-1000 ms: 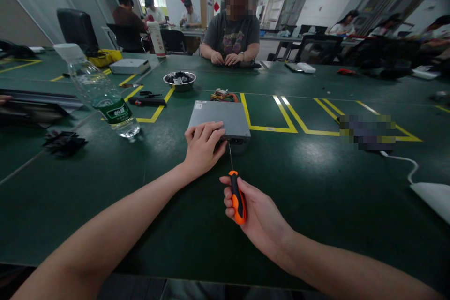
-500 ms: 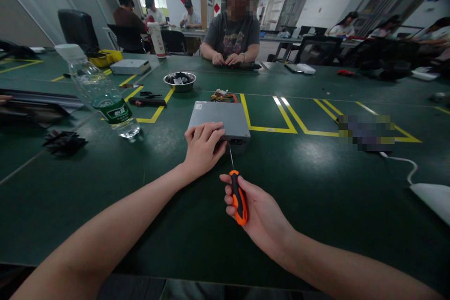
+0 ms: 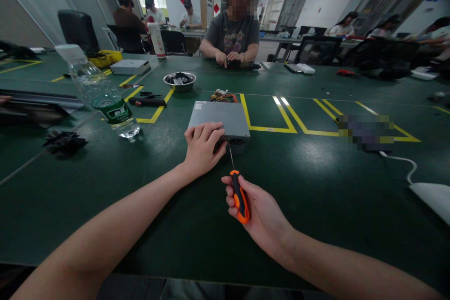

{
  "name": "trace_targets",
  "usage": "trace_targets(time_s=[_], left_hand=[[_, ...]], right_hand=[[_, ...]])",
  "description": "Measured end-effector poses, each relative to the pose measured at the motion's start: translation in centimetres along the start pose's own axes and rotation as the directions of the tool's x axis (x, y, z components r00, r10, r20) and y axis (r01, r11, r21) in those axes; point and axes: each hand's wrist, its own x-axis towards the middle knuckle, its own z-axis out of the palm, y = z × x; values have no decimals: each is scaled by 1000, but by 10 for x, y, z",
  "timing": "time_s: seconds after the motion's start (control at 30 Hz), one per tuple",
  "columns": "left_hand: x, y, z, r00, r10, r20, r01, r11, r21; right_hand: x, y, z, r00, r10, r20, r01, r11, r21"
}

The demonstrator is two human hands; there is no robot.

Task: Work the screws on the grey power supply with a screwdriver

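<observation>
A grey computer power supply unit [image 3: 225,119] lies on the green table in front of me, bundled wires [image 3: 224,97] at its far side. My left hand [image 3: 204,147] grips its near left corner, fingers over the top and thumb against the front face. An orange and black screwdriver [image 3: 239,199] is held in my right hand [image 3: 258,206], with the thumb along the handle. The shaft points up and away from me, and its tip meets the unit's near face beside the power socket. The tip itself is too small to make out.
A water bottle [image 3: 114,103] stands at the left, near a black finned part [image 3: 64,143]. Beyond are a metal bowl [image 3: 179,85] of small parts and a black-handled tool [image 3: 146,102]. A co-worker [image 3: 232,33] sits opposite. A white cable [image 3: 404,158] lies at the right.
The screwdriver handle and my right hand have shifted very slightly to the right. My left hand and the unit stay put. The co-worker's hands opposite have moved a little.
</observation>
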Motion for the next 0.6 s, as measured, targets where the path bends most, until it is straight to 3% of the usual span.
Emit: trace_targets(time_s=[0.2,0.43,0.6], left_hand=[[1,1,-1,1000,-28,1,28,999,-16],[1,3,-3,999,-39,9,39,999,-15],[1,3,-2,999,-35,1,35,999,-13]], right_hand=[[2,1,-1,997,-79,23,79,996,30],[2,1,-1,999,-37,-7,37,999,-13],[2,3,-3,995,-96,9,96,995,-4]])
